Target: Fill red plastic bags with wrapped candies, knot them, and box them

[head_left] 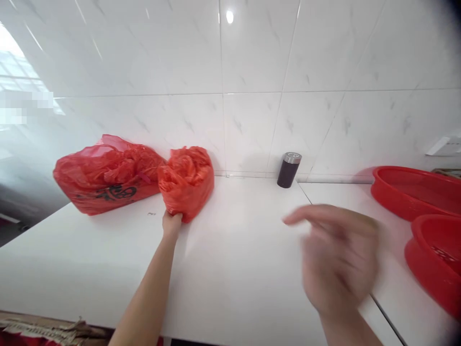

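Grasping the small red bag low on its near edge with the left hand, beside the larger red bag on the white table; showing nothing in the blurred, loosely curled right hand. Probably soft-skinned and slippery, weight unclear: best supported underneath.

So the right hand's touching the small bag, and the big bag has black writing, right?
Not quite: the head view shows the left hand touching the small bag. The big bag does have black writing.
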A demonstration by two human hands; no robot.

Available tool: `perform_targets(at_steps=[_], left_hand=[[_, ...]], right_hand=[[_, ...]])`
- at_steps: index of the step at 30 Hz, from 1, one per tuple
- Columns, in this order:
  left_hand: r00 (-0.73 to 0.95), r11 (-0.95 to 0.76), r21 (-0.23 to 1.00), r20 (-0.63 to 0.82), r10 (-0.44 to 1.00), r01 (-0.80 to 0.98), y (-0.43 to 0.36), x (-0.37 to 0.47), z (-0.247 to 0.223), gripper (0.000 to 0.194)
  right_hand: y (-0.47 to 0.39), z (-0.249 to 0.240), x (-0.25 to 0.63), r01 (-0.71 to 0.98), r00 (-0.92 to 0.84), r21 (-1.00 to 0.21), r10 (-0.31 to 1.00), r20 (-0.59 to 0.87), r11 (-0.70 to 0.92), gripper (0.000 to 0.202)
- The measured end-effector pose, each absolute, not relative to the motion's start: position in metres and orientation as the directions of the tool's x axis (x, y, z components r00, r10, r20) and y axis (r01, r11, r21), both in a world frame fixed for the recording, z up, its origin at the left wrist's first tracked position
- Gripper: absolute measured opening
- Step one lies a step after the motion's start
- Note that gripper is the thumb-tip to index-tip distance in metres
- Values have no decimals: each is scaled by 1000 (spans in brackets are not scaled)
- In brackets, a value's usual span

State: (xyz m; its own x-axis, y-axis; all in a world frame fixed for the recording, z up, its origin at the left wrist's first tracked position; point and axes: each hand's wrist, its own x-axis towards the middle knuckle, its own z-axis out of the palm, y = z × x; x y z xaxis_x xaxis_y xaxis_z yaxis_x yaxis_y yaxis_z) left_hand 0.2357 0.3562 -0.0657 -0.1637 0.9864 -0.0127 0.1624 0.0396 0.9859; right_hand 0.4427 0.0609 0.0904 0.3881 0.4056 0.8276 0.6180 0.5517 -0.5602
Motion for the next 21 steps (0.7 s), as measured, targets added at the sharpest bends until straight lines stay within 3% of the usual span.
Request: perform_targets(at_steps=[2, 7, 9, 13, 16, 21], left_hand=[[-74, 65, 994, -59, 996, 88, 332, 231, -71, 27], [287, 164, 978, -121, 950, -132, 304, 213, -58, 34], [379, 226, 960, -149, 913, -166, 305, 213, -49, 36], [453, 268, 946, -161, 877, -182, 306, 235, -39, 54], [459, 252, 949, -142, 877, -187, 304, 259, -45, 70], [322, 195, 958, -120, 939, -210, 317, 277, -60, 66]], right_hand=[[109, 86, 450, 595, 389, -645, 531, 753, 479, 28], [191, 50, 475, 596, 255, -790, 899, 355, 143, 93], [200, 31, 479, 612, 197, -787, 952, 236, 69, 105], [200, -11, 470, 559, 186, -825, 957, 221, 82, 120], [200, -38, 460, 486, 309, -867, 906, 288, 110, 107], [205, -51, 474, 425, 442, -892, 826, 351, 152, 35]])
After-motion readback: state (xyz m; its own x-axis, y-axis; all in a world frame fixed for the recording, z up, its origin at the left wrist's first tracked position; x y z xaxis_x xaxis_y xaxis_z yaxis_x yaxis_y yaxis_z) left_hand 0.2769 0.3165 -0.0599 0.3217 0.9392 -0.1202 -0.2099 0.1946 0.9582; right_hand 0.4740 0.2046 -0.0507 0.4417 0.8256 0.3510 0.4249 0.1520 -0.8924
